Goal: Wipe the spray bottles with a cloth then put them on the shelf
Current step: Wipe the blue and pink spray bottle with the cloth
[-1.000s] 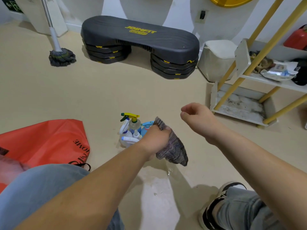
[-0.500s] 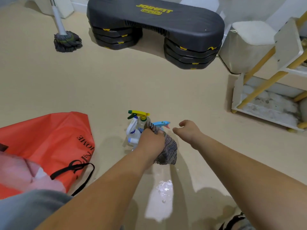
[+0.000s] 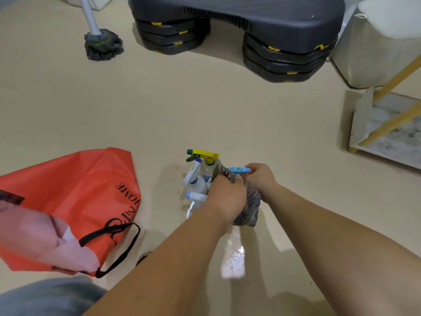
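Observation:
Several spray bottles stand clustered on the beige floor: one with a yellow-and-green trigger (image 3: 203, 156), white ones (image 3: 196, 181) beside it, and one with a blue trigger head (image 3: 238, 170). My left hand (image 3: 224, 196) grips a grey striped cloth (image 3: 249, 206) that hangs down over the cluster's right side. My right hand (image 3: 259, 177) has its fingers curled round the blue-trigger bottle, whose body is hidden behind the cloth and hands. The shelf (image 3: 387, 133), white boards on yellow legs, stands at the right edge.
An orange bag (image 3: 75, 197) with black straps lies on the floor to the left. A black stepper platform (image 3: 250, 26) and a mop (image 3: 102, 43) stand at the back, a white pouf (image 3: 376, 42) at back right. A wet patch (image 3: 234, 261) shines near me.
My right hand has come down from mid-air to the blue-trigger bottle and closed on it. The camera tilted down and closer. My left hand has stayed on the cloth.

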Action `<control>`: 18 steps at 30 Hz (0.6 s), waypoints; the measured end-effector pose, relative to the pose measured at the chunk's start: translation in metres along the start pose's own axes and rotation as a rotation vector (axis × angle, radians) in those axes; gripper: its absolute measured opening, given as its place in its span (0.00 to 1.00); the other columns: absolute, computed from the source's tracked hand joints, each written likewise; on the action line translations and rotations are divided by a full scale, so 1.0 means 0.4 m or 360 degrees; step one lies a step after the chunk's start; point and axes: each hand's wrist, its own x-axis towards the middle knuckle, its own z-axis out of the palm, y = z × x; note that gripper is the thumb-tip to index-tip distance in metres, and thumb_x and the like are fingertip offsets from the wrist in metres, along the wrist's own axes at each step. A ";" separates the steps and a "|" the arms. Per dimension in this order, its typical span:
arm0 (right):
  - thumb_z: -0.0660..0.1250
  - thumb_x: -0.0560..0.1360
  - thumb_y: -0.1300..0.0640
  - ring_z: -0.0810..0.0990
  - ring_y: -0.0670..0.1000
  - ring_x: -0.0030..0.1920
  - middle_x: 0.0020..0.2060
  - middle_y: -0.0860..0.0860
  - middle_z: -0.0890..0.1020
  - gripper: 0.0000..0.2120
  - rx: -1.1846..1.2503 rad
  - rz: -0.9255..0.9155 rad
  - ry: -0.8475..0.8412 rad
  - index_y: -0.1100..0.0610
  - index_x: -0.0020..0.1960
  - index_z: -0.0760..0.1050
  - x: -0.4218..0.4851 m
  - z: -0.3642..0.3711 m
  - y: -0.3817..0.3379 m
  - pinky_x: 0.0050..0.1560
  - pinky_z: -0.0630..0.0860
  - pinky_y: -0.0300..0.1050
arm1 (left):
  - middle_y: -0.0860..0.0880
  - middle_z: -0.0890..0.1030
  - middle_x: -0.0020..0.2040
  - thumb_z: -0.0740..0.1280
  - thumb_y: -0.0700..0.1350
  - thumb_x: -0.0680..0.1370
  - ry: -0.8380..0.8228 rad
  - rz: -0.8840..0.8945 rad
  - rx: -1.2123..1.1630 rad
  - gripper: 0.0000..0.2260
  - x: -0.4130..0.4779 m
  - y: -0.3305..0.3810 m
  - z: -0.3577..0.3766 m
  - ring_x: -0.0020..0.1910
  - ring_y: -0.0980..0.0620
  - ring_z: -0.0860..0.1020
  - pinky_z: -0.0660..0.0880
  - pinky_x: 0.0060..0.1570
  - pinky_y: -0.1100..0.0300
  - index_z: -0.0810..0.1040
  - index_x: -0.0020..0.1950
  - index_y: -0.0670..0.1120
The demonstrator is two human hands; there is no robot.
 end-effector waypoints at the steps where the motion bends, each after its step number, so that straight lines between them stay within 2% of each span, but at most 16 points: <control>1: 0.74 0.75 0.64 0.71 0.53 0.39 0.34 0.52 0.76 0.02 0.0036 -0.0008 0.0026 0.59 0.46 0.81 -0.001 -0.001 -0.002 0.35 0.67 0.42 | 0.46 0.78 0.50 0.57 0.49 0.88 -0.0001 0.0024 -0.0034 0.10 -0.005 0.001 -0.005 0.48 0.49 0.78 0.79 0.52 0.54 0.74 0.58 0.44; 3: 0.76 0.75 0.61 0.70 0.52 0.38 0.35 0.52 0.74 0.04 0.0184 -0.0027 0.0125 0.58 0.46 0.82 -0.006 -0.009 -0.015 0.37 0.67 0.43 | 0.48 0.75 0.44 0.58 0.45 0.87 0.0010 0.0114 -0.0022 0.09 -0.016 0.006 -0.013 0.41 0.51 0.75 0.74 0.41 0.59 0.72 0.47 0.48; 4: 0.77 0.75 0.60 0.70 0.52 0.37 0.36 0.53 0.74 0.05 0.0249 -0.0043 0.0170 0.58 0.47 0.82 -0.012 -0.019 -0.027 0.37 0.66 0.43 | 0.49 0.75 0.42 0.59 0.44 0.86 0.0040 0.0165 0.0002 0.11 -0.018 0.007 -0.016 0.42 0.49 0.75 0.74 0.40 0.58 0.70 0.44 0.49; 6: 0.78 0.74 0.59 0.69 0.50 0.35 0.36 0.52 0.73 0.07 0.0289 -0.0083 0.0158 0.59 0.47 0.81 -0.030 -0.049 -0.059 0.36 0.66 0.42 | 0.48 0.75 0.43 0.60 0.44 0.85 0.0094 0.0203 0.0015 0.12 -0.026 0.012 -0.019 0.46 0.44 0.75 0.76 0.46 0.51 0.69 0.41 0.50; 8: 0.79 0.74 0.58 0.70 0.49 0.35 0.34 0.51 0.73 0.08 0.0226 -0.0126 0.0096 0.59 0.46 0.82 -0.062 -0.094 -0.091 0.36 0.67 0.42 | 0.46 0.76 0.45 0.60 0.44 0.85 0.0109 0.0224 0.0018 0.12 -0.043 0.024 -0.018 0.48 0.43 0.75 0.77 0.49 0.48 0.69 0.41 0.50; 11: 0.80 0.73 0.56 0.70 0.49 0.37 0.36 0.51 0.75 0.10 0.0185 -0.0179 0.0097 0.60 0.47 0.83 -0.133 -0.177 -0.138 0.41 0.69 0.45 | 0.49 0.74 0.40 0.60 0.44 0.84 0.0088 0.0272 -0.0014 0.11 -0.074 0.049 -0.013 0.45 0.44 0.74 0.73 0.40 0.54 0.70 0.42 0.48; 14: 0.81 0.72 0.54 0.73 0.48 0.39 0.36 0.50 0.77 0.11 0.0183 -0.0260 0.0141 0.60 0.47 0.84 -0.222 -0.259 -0.195 0.44 0.70 0.46 | 0.50 0.73 0.39 0.59 0.44 0.84 0.0151 0.0359 -0.0051 0.07 -0.118 0.090 -0.008 0.46 0.43 0.74 0.72 0.46 0.51 0.72 0.48 0.45; 16: 0.80 0.72 0.54 0.75 0.48 0.41 0.39 0.52 0.79 0.12 0.0175 -0.0324 0.0172 0.60 0.49 0.84 -0.290 -0.306 -0.234 0.44 0.72 0.45 | 0.48 0.74 0.40 0.59 0.43 0.84 0.0139 0.0428 -0.0068 0.07 -0.153 0.121 -0.008 0.47 0.42 0.74 0.72 0.49 0.50 0.72 0.47 0.44; 18: 0.79 0.74 0.53 0.77 0.48 0.44 0.43 0.54 0.83 0.09 0.0139 -0.0392 0.0199 0.57 0.50 0.85 -0.363 -0.345 -0.267 0.45 0.74 0.46 | 0.45 0.75 0.43 0.59 0.42 0.83 0.0097 0.0444 -0.0150 0.05 -0.194 0.155 -0.011 0.46 0.42 0.74 0.72 0.50 0.49 0.72 0.50 0.42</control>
